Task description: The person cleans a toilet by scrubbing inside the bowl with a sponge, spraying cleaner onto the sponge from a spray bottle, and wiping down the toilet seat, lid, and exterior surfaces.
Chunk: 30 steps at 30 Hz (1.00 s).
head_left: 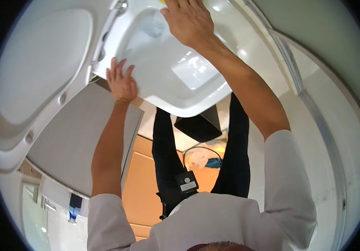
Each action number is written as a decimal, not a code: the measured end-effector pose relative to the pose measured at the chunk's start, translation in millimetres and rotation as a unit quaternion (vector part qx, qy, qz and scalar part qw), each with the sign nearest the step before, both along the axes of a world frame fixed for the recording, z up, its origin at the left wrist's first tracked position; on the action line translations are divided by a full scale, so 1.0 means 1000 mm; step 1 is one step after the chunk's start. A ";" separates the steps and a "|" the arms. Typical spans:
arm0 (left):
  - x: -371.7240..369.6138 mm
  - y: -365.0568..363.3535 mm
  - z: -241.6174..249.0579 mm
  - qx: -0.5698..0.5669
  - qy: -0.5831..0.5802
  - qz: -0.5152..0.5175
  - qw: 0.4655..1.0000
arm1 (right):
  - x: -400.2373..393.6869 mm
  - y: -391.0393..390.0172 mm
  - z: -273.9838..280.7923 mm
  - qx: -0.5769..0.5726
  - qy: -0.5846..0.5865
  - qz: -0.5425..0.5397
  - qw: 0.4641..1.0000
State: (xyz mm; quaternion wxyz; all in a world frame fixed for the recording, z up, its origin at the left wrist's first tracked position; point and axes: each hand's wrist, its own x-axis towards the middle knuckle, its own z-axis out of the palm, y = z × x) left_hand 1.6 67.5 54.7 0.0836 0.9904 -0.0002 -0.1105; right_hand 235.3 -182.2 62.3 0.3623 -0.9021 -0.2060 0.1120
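Note:
A white toilet bowl (168,105) fills the upper middle of the head view, with clear water (153,28) in its hollow. My left hand (122,81) rests on the rim at the near left, its fingers spread and nothing in them. Over the far side of the bowl is my right hand (190,23), its fingertips cut off by the top edge of the view. Beside those fingers shows a sliver of a yellow thing (162,1); too little of it is visible to name its kind. The raised toilet seat and lid (42,58) stand at the left.
Below the bowl, between my legs, is a dark bin (200,126). A plastic bag (199,158) lies farther down, near an orange-brown cabinet (140,184). A grey panel (86,134) stands left of my left arm; a framed edge (286,62) runs along the right.

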 end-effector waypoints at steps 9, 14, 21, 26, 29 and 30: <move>0.001 0.004 0.001 -0.020 -0.013 0.010 1.000 | -0.072 0.122 -0.038 -0.039 -0.167 0.058 0.984; 0.000 0.004 -0.003 -0.081 -0.023 0.035 0.996 | -0.086 0.131 -0.069 0.045 -0.180 0.085 0.979; -0.014 0.000 -0.016 -0.153 -0.135 0.081 0.976 | -0.125 0.148 -0.050 0.017 -0.238 0.095 0.966; -0.055 -0.019 0.009 -0.142 -0.234 0.274 0.922 | -0.096 0.134 -0.045 0.044 -0.240 0.082 0.966; -0.068 -0.019 -0.002 -0.275 -0.229 0.425 0.832 | -0.096 0.157 -0.033 0.028 -0.233 -0.020 0.972; -0.071 -0.017 -0.003 -0.314 -0.194 0.501 0.783 | -0.114 0.166 -0.031 0.029 -0.204 0.026 0.978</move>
